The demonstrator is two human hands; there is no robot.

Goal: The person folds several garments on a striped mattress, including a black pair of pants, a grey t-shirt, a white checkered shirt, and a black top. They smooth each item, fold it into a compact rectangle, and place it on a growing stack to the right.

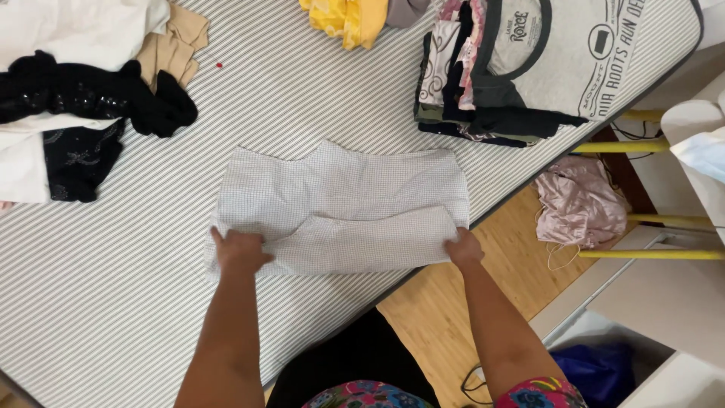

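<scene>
Nearest the camera, at the bottom edge of the head view, is a bright floral sleeve (540,394) with a dark lap beside it, and two bare forearms reach up from there. The left hand (240,251) lies knuckles-up on the lower left corner of a pale checked garment (343,208), fingers curled over the cloth's edge and pressing it to the surface. The right hand (464,248) pinches the garment's lower right corner, just at the mattress edge. The garment lies spread flat near the middle of the near edge, its lower strip folded up over itself.

It rests on a grey-and-white striped mattress (113,302) that runs slantwise across the view. At the far right corner stands a stack of folded clothes (483,83); its top piece is a grey shirt (574,53) with dark printed lettering and a round emblem (too tilted to matter here). A yellow cloth (343,19) lies at the far edge beside the stack. At the far left corner sit a black garment (91,94), white cloth (68,26) and a tan piece (177,45), touching one another.

Off the right edge, a wooden floor (445,310) shows, with a crumpled pink satin cloth (578,204) by yellow rails (649,255), and a blue bag (596,370) lower down.
</scene>
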